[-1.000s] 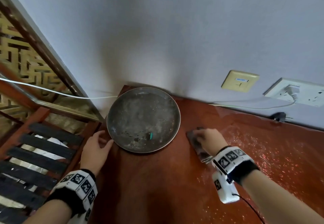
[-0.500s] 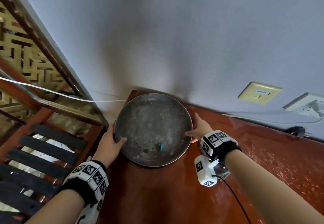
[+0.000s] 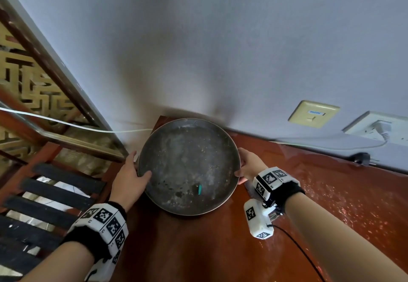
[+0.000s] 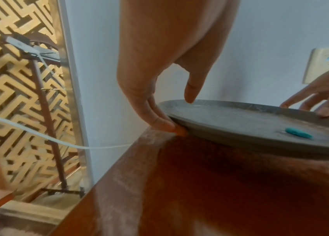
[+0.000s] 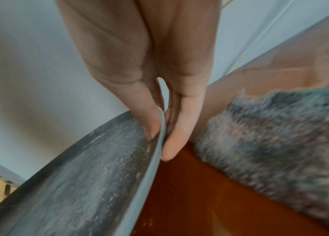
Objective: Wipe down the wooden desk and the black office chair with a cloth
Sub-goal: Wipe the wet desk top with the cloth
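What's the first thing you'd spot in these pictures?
A big, dusty round metal tray in the desk corner, gripped on both sides by the left hand and the right hand. A little teal piece lies in it, and a fuzzy grey cloth sits beside it.

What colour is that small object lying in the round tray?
Teal, a small oblong piece on the dusty grey tray; clearest in the left wrist view.

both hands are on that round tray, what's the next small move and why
Probably lift the tray and set it aside on wiped desk. The left hand and right hand each pinch its rim, one edge already looks raised, and the cloth lies released beside it, so the wood underneath seems next.
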The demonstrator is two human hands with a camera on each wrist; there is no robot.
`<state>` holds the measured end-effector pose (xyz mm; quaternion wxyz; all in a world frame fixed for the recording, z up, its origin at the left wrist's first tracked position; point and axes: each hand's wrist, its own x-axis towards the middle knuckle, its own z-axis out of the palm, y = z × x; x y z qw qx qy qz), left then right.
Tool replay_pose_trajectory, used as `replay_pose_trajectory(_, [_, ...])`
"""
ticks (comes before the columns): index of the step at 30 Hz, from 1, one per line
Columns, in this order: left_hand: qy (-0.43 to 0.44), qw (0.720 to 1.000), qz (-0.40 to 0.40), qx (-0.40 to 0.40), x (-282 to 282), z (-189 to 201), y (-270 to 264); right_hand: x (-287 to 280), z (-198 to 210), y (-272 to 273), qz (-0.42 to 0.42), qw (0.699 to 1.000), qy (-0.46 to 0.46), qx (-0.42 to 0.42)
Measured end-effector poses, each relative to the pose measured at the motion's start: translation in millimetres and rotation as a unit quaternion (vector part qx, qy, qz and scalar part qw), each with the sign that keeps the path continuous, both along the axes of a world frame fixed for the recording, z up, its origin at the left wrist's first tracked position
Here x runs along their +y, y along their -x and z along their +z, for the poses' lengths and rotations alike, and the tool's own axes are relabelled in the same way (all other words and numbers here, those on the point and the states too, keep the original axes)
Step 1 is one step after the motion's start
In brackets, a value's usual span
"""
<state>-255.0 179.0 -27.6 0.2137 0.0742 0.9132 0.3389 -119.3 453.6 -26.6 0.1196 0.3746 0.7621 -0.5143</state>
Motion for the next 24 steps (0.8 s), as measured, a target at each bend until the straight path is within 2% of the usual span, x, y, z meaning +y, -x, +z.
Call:
replay_pose_trajectory(4, [-0.025,0.998,-0.061,-0.001,26.8,18.0,-23.1,22.2,18.4,-41.6,-0.035,0.999,-0.016,-0.010])
replay_pose_trajectory(9, [-0.053,0.983,-0.174,-0.040,86.0,16.5,-62.1,54.5,42.4,-125.3,-0.125,0.991,-0.024,-0.036])
replay_pose_trajectory(18, [-0.046,0.918,-0.389,-0.058,188.4,15.3,-157.4,76.0,49.3,-285.1,-0.307,0.950,-0.024,-0.056])
replay_pose_trajectory(24, [-0.036,0.879,-0.464,-0.103,223.1,-4.9,-213.3,64.2,38.9,-367.0,-0.395,0.915,-0.006,-0.081])
